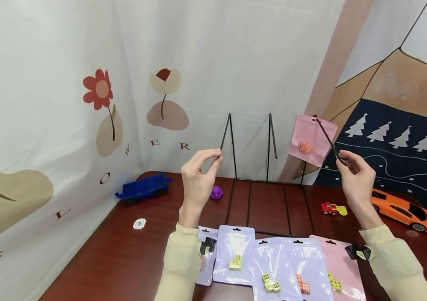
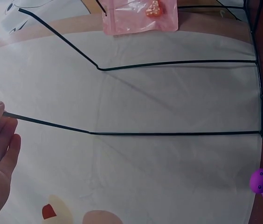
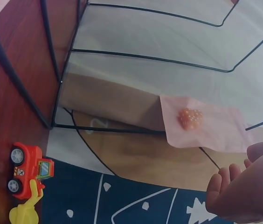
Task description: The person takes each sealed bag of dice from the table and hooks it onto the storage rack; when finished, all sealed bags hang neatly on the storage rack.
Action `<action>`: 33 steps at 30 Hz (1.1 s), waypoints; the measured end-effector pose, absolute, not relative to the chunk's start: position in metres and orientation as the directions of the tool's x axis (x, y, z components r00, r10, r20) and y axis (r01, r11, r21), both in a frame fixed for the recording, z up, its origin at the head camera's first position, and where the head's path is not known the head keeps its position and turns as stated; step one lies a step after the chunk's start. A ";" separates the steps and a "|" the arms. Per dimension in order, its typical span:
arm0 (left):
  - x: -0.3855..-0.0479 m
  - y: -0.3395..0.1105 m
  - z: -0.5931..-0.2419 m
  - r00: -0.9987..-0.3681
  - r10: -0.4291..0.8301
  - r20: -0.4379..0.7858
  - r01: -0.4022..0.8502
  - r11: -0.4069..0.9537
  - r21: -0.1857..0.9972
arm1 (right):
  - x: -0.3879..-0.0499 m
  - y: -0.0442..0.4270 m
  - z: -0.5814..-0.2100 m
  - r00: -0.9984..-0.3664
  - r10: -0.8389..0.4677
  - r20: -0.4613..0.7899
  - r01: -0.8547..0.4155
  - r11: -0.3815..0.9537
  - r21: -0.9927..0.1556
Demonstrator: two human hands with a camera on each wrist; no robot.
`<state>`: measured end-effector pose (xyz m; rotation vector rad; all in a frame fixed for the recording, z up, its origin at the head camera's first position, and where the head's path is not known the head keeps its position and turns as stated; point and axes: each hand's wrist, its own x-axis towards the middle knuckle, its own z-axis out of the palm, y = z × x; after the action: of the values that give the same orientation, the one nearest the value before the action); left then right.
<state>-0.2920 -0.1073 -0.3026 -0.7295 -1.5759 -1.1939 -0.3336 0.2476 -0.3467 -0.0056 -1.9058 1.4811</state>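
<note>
Two grips on the black wire rack: the left hand pinches the left prong at its near end, the right hand the right prong. The pink bag hangs on the latter, left of and beyond the right hand, the nearer hand; that prong's long axis slants far and left. The middle prong lies between both hands.

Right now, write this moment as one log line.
left hand: pinches left black wire prong | right hand: pinches right black wire prong | pink plastic pouch: hangs on right prong
</note>
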 end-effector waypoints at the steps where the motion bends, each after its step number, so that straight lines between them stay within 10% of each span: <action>1: -0.292 -0.107 -0.303 -0.332 -0.095 0.938 0.877 0.334 0.345 | -0.332 0.248 -0.347 -0.748 0.414 0.519 -0.395 0.350 -0.849; 33: -0.296 -0.109 -0.304 -0.313 -0.099 0.944 0.882 0.339 0.328 | -0.244 0.263 -0.383 -0.895 0.048 0.444 -0.306 0.659 -0.687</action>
<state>-0.2959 -0.1089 -0.3039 -0.7318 -1.5621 -1.1810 -0.2443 0.2634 -0.3834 0.2024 -2.4492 1.1256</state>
